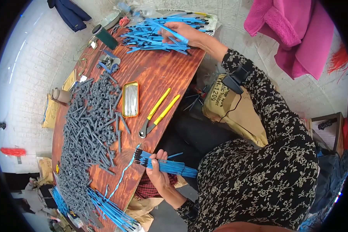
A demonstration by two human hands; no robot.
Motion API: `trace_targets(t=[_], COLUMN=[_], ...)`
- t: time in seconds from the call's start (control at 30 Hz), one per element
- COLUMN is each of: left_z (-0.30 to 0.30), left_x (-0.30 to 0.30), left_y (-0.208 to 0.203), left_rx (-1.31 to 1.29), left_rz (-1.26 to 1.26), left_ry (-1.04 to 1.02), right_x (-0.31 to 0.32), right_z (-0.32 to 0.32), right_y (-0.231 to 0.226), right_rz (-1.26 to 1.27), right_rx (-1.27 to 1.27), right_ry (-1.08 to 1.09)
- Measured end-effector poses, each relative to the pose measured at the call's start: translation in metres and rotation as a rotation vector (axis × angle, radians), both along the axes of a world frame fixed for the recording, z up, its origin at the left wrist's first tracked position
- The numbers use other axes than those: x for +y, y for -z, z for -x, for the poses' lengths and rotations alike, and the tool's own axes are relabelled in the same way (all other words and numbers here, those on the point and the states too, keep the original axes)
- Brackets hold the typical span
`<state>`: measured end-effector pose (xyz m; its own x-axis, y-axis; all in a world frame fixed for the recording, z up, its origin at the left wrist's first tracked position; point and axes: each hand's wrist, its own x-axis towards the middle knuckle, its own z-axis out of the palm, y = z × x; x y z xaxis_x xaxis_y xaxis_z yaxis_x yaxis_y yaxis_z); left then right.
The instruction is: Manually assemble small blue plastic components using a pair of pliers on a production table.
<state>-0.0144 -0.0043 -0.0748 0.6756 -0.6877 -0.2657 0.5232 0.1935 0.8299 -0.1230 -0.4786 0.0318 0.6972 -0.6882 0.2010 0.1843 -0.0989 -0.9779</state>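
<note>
My left hand (159, 174) is closed round a bundle of thin blue rods (174, 168) with black ends, just off the table's edge in front of my body. The black ends of that bundle point toward the table. At the far end of the table my right hand (178, 31) reaches over a wide heap of similar blue rods (147, 38). Its fingers hold a blue rod (170, 30), smeared by motion and slanting across the heap. Whether it holds more than one rod I cannot tell.
Grey ribbed plastic parts (87, 123) cover the left side of the wooden table (158, 77). Near the middle lie a tin of metal pins (131, 99) and yellow-handled pincers (158, 112). Further off are blue-handled pliers (109, 63) and a green cup (104, 36). More blue rods (112, 210) overhang the near corner.
</note>
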Motion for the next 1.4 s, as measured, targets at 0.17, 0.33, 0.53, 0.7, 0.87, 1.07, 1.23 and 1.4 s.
trace_targets(t=[0.17,0.33,0.53,0.7,0.87,1.07,1.23,1.4], left_z=[0.003,-0.001,0.000,-0.001,-0.006,-0.004,-0.005,-0.001], left_x=[0.002,0.001,0.003,0.006,0.009,0.007,0.007,0.007], left_y=[0.004,0.002,0.005,0.005,0.007,0.005,0.008,0.008], left_rx=[0.014,0.023,0.028,0.012,0.001,0.012,-0.006,-0.014], left_rz=[0.012,0.023,0.036,0.034,0.058,0.053,0.049,0.061], left_ry=[0.010,0.015,0.027,0.058,0.093,0.046,0.086,0.099], right_x=[-0.006,0.002,0.022,0.032,0.038,0.031,0.006,0.001], right_z=[0.011,0.007,0.007,0.043,0.078,0.086,0.079,0.068], right_y=[0.025,0.034,0.033,0.049,0.070,0.046,0.021,0.022], right_rz=[0.381,0.482,0.750,1.099,1.233,0.942,0.791,0.902], right_rx=[0.499,0.508,0.515,0.617,0.788,0.776,0.702,0.905], right_ry=[0.052,0.059,0.015,0.356,0.432,0.275,0.350,0.388])
